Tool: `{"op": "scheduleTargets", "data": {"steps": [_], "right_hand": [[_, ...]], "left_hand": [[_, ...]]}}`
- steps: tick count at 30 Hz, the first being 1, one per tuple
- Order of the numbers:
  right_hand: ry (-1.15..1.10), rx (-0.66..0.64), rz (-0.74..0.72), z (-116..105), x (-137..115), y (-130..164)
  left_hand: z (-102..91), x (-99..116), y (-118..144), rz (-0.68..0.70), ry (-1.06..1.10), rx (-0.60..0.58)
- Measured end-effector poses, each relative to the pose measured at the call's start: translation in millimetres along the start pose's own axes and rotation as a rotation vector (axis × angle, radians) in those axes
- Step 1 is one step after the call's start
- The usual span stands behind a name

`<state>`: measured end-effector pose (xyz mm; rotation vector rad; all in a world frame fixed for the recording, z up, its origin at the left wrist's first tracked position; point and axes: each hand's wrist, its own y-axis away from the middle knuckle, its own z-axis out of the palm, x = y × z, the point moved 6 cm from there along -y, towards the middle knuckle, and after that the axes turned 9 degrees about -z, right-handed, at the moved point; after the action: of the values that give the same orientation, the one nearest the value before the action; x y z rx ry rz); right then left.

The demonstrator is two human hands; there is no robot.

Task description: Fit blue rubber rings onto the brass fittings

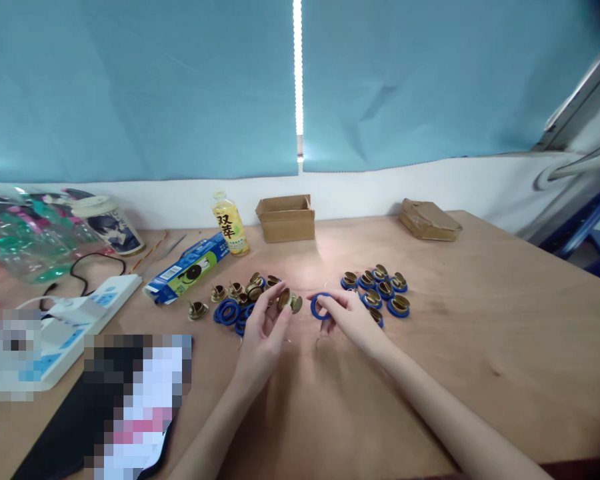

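Note:
Between its thumb and fingers, my left hand (265, 330) holds a brass-coloured round fitting (289, 302) with a split disc top. My right hand (347, 317) pinches a blue ring (321, 307) a short way to the right of it, the two parts apart. Beside and behind my left hand lie loose blue rings (227, 312) and several bare brass fittings (219, 292), some partly hidden by the fingers. To the right of my right hand, a group of brass fittings with blue rings around their bases (399, 305) sits on the table.
An open cardboard box (287, 225) and a closed one (430, 220) stand along the back of the wooden table (505, 333). A yellow-labelled bottle (231, 225) stands by a blue-green carton (187, 268). At left are a power strip (87, 323), a cup (111, 227) and a dark blurred-out object (80, 407).

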<state>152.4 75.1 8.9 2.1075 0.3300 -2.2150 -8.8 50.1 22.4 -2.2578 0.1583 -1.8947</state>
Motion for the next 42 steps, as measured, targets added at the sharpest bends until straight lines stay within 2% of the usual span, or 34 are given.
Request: {"op": "scheduleTargets", "data": {"steps": [5, 12, 17, 20, 26, 31, 33, 36, 42], "right_hand": [[-0.178, 0.024, 0.169, 4.2, 6.8, 4.1], [-0.444, 0.079, 0.192, 11.4, 18.5, 7.0], [-0.639, 0.024, 0.218, 18.3, 14.1, 9.6], [-0.716, 0.055, 0.243, 17.4, 10.8, 10.4], [-0.743, 0.105, 0.256, 15.7, 8.9, 12.0], [-0.809, 0.072, 0.241, 22.7, 9.8, 12.3], [-0.805, 0.072, 0.232, 24.8, 9.0, 12.8], [-0.76, 0.09, 0.204, 24.2, 7.1, 13.3], [-0.629, 0.016, 0.102, 22.5, 3.4, 14.7]], "left_hand": [[5.6, 0.6, 2.0, 0.013, 0.06, -0.082], [18.5, -3.1, 5.1, 0.096, 0.065, -0.222], [17.1, 4.6, 4.4, 0.207, -0.173, -0.165], [18.1, 10.2, 6.3, 0.251, -0.277, -0.172], [22.5, 17.9, 15.6, 0.415, -0.4, -0.126], [27.2, 22.2, 20.6, 0.519, -0.421, -0.119], [29.2, 21.7, 20.9, 0.518, -0.434, -0.143], [28.1, 19.4, 20.6, 0.492, -0.477, -0.121], [24.4, 12.1, 16.0, 0.42, -0.513, -0.092]]}}
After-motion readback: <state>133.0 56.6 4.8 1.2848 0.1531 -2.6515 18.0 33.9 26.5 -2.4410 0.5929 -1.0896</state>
